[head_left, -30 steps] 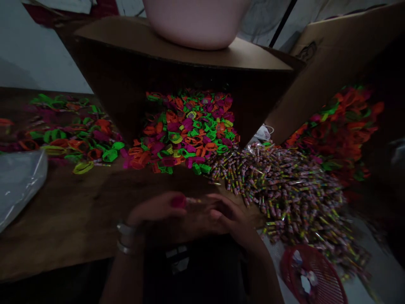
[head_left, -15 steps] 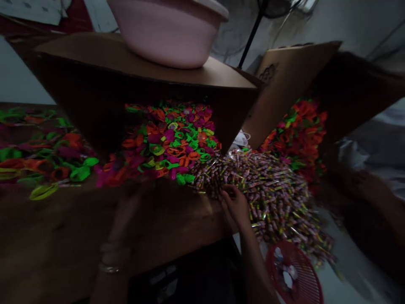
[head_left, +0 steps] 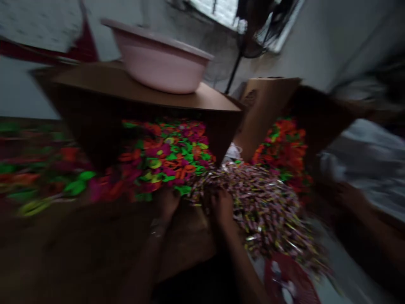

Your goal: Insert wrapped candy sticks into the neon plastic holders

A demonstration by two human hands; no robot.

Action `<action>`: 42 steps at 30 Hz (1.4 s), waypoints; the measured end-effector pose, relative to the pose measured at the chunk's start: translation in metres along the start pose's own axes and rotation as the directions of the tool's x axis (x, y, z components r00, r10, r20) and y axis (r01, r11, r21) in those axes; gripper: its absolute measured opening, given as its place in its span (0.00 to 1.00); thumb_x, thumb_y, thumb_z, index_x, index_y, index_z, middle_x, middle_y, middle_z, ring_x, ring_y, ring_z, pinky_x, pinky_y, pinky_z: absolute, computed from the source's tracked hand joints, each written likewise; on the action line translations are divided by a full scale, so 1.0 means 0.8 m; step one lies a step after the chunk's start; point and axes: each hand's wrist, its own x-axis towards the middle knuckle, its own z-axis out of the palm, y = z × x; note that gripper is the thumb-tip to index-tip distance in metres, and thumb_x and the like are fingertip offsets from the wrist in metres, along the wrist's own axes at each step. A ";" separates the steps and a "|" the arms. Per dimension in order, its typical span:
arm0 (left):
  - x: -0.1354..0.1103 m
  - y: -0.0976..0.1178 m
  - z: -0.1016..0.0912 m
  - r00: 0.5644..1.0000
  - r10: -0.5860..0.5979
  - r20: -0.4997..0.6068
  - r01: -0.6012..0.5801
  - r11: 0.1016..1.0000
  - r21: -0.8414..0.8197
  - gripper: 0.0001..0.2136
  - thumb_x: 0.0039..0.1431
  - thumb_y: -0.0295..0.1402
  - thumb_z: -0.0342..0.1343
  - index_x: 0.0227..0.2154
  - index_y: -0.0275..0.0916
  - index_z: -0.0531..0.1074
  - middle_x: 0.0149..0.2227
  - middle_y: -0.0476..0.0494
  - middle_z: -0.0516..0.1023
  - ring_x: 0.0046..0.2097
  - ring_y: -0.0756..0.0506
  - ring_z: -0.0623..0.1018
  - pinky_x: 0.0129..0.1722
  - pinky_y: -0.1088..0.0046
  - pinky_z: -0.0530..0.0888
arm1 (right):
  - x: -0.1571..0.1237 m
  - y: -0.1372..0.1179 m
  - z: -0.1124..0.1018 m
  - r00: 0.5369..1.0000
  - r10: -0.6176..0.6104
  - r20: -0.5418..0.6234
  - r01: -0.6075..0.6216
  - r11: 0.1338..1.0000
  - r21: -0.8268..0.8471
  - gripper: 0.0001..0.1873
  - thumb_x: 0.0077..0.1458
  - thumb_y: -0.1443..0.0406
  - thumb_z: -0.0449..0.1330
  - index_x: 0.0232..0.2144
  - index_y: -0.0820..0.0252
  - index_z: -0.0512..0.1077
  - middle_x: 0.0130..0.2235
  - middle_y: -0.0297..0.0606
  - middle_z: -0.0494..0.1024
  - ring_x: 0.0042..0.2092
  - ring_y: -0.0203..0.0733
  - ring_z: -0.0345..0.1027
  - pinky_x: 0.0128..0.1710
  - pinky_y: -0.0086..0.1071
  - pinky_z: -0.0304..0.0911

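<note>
My left hand (head_left: 167, 204) is at the front edge of a heap of small neon plastic pieces (head_left: 171, 156) in orange, green, pink and yellow, some of them ring-shaped. Its fingers are dark and smeared by motion. To its right, my right hand (head_left: 223, 207) touches the left side of a big pile of small wrapped sticks (head_left: 268, 198), which look like candy in printed wrappers. Blur hides whether those fingers hold anything. A bracelet (head_left: 157, 230) circles my left wrist.
A cardboard box (head_left: 142, 90) opens over the neon heap, with a pink basin (head_left: 164, 63) on top. Another box (head_left: 262, 109) stands right. A red basket (head_left: 291, 278) is below the pile. Another person's arm (head_left: 357, 202) reaches in at the right.
My left hand has moved right, towards my right hand, along the neon heap. My right hand has shifted slightly left at the stick pile. The view has tilted upward.
</note>
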 end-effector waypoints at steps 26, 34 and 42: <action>0.015 -0.147 -0.164 0.887 -0.377 -0.266 0.356 0.926 -0.123 0.07 0.58 0.32 0.56 0.37 0.33 0.71 0.36 0.46 0.76 0.35 0.48 0.76 0.36 0.69 0.75 | -0.090 0.020 -0.042 0.959 0.278 0.055 -0.283 0.925 0.253 0.30 0.39 0.40 0.53 0.29 0.59 0.74 0.27 0.46 0.80 0.32 0.56 0.75 0.32 0.41 0.67; -0.010 -0.191 -0.215 0.735 -0.509 -0.447 0.470 0.859 -0.204 0.13 0.61 0.35 0.53 0.46 0.35 0.69 0.46 0.41 0.73 0.43 0.45 0.76 0.41 0.62 0.75 | -0.088 0.020 -0.040 0.953 0.298 0.057 -0.303 0.927 0.223 0.27 0.38 0.42 0.53 0.28 0.57 0.74 0.28 0.45 0.80 0.33 0.58 0.74 0.31 0.43 0.66; 0.027 -0.166 -0.176 0.872 -0.329 -0.362 0.312 0.944 -0.105 0.09 0.60 0.35 0.55 0.38 0.33 0.72 0.37 0.44 0.76 0.37 0.48 0.76 0.38 0.66 0.75 | -0.080 -0.013 -0.044 0.932 0.342 0.118 -0.362 0.883 0.298 0.27 0.32 0.43 0.55 0.27 0.57 0.73 0.28 0.47 0.80 0.31 0.56 0.73 0.31 0.43 0.67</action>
